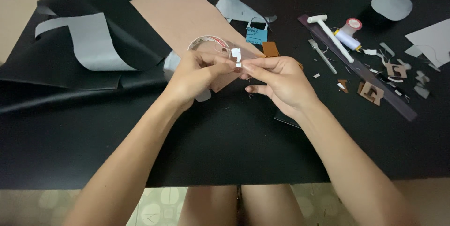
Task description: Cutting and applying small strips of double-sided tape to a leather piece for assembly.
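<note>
My left hand [199,74] grips a roll of tape [209,44], fingers curled around its near rim; the roll stands just above and behind my knuckles. My right hand [277,81] meets the left at the centre of the black table [225,146]. Thumb and forefinger of both hands are pinched together on a short white strip of tape [236,56], which stands upright between the fingertips, touching both hands and just beside the roll.

Directly behind the roll lies a tan sheet [180,13], and beside my right fingers sit a small brown leather square [270,48] and a blue card [257,34]. To the left, a black sheet with a grey underside [93,41] curls upward. Well to the right lie a white mallet [330,33], a spool of white thread [349,36], a dark strip [375,83] and brown cut-out pieces [371,92].
</note>
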